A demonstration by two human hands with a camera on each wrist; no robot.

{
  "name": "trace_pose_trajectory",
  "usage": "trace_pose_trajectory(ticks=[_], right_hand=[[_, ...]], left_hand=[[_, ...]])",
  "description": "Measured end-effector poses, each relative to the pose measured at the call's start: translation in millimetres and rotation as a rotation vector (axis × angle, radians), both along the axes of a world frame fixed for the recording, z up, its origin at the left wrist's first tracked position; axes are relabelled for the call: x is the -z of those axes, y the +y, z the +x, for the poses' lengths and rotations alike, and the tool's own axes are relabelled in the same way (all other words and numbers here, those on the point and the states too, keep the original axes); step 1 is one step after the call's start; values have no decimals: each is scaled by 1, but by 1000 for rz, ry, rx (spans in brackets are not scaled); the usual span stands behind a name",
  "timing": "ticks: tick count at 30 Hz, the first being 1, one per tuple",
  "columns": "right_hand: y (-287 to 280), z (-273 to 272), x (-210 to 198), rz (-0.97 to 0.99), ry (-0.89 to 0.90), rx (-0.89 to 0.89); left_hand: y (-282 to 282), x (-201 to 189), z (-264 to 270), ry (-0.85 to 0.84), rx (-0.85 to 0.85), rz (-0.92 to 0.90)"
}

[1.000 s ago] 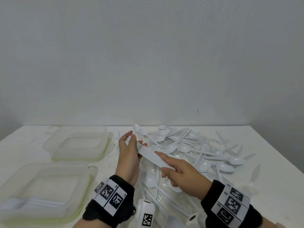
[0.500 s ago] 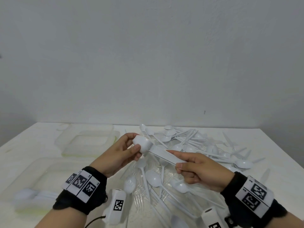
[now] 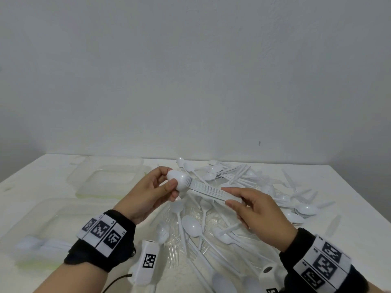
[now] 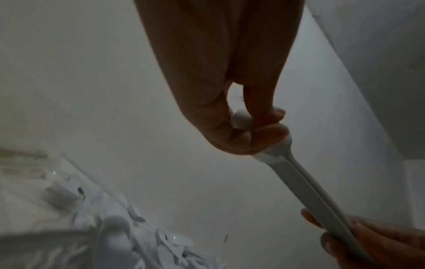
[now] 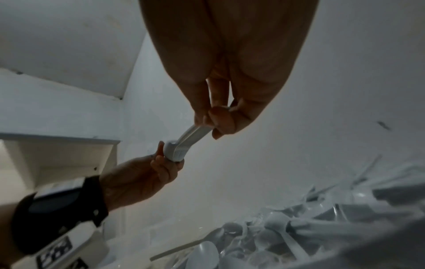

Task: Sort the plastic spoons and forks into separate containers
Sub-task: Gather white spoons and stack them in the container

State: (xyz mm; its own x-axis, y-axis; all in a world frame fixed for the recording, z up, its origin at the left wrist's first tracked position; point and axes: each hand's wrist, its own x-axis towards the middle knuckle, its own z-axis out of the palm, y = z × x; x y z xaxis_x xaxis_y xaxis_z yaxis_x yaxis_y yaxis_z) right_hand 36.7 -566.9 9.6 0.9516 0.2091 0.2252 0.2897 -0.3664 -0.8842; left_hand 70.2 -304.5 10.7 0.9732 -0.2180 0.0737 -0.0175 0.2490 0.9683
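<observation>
Both hands are pinching a nested stack of spoons (image 3: 196,186) above the pile (image 3: 243,199), left hand (image 3: 148,193) gripping the bowls, right hand (image 3: 260,210) the handles, and loosening either grip is risking spoons fanning back into the pile.

no words or numbers read clearly; my wristbands (image 3: 103,232) and the wrist cameras (image 3: 149,261) carry only black-and-white square code markers, their tiny corner print too small to read.
</observation>
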Motion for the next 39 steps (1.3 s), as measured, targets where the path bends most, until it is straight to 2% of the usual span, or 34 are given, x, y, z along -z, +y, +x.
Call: trace_pose_trajectory(ticks=[4,7,13,17,24,31,36,39], right_hand=[[10,6,-9,-62,-177,-59],[21,11,-16,-71,-223,-141],[51,13,-27,-127,-272,-281],[85,9,-35,-187,-266,-416],[164,11,-39,-325,-313,-514],[242,27,-17,-580,-227,-582],[287,34,-3,-1061,-312,-529],[300,30,5,-1234,-366,-501]], left_hand=[[14,-25,-13,-24,-76,122],[31,-40,-26,-66,-186,271],[72,-55,-59,-163,-303,449],[113,-57,-78,-177,-324,604],[195,-64,-82,-139,-257,718],[276,-32,-48,-49,-113,909],[310,-9,-33,-31,-25,995],[318,2,-29,-82,-13,1080]])
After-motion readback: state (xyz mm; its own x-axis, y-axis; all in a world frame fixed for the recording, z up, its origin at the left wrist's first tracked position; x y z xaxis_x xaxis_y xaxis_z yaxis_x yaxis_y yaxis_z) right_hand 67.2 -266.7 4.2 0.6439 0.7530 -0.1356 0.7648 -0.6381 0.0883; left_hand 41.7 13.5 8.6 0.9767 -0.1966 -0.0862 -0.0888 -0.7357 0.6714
